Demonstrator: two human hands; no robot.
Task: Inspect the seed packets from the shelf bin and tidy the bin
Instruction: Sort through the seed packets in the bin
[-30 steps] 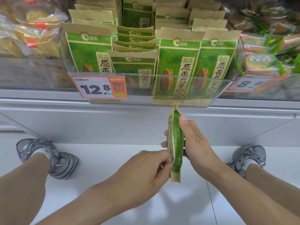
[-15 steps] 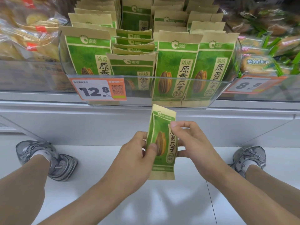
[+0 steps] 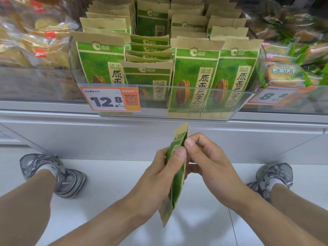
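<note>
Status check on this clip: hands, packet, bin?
Left hand and right hand both pinch one seed packet, edge-on, below the shelf bin. Bin packets uneven, middle row slumped. Nothing blocking.

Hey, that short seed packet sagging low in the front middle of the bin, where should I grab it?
Pinch the short seed packet's kraft top band from above, thumb in front. It sits low between taller packets, and the clear bin front covers its lower half, leaving only the top free.

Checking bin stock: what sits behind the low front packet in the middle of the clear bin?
Behind the low front packet several packets lean back in a stack, only top edges visible; their lower parts are covered.
</note>
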